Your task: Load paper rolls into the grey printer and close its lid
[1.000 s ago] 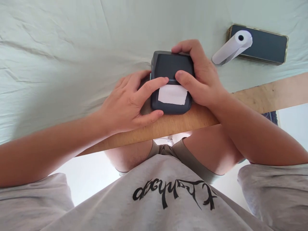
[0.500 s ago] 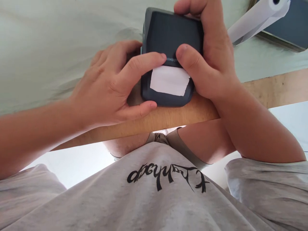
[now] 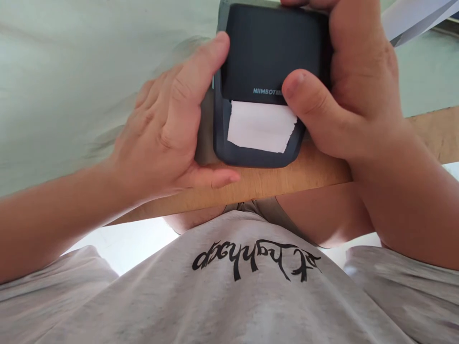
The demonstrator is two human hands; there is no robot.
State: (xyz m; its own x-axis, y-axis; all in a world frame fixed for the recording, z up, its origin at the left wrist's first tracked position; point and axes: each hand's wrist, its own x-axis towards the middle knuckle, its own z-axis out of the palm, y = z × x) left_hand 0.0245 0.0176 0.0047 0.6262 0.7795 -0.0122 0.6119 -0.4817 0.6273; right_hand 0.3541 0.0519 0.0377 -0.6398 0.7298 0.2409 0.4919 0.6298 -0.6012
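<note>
A dark label printer (image 3: 276, 52) marked NIIMBOT is tilted toward me above the table's front edge. A torn-edged strip of white label paper (image 3: 261, 125) sticks out of its slot. My right hand (image 3: 351, 81) grips the printer's right side, thumb on its top face over part of the lettering, other fingers round the far edge and partly hidden. My left hand (image 3: 161, 124) is at the left side, its index fingertip against the printer's upper left edge. The left thumb stretches out below, apart from the printer. The remaining left fingers are mostly hidden behind the index finger.
A pale green covering lies over the table (image 3: 89, 62), with a bare wooden front edge (image 3: 287, 174) near my lap. At the upper right is a white paper roll (image 3: 416, 19), with part of a dark object (image 3: 452, 24) behind it.
My left index finger has lifted off the printer's top face to its left edge, uncovering the lettering. The printer and right hand sit further right and look nearer in the view.
</note>
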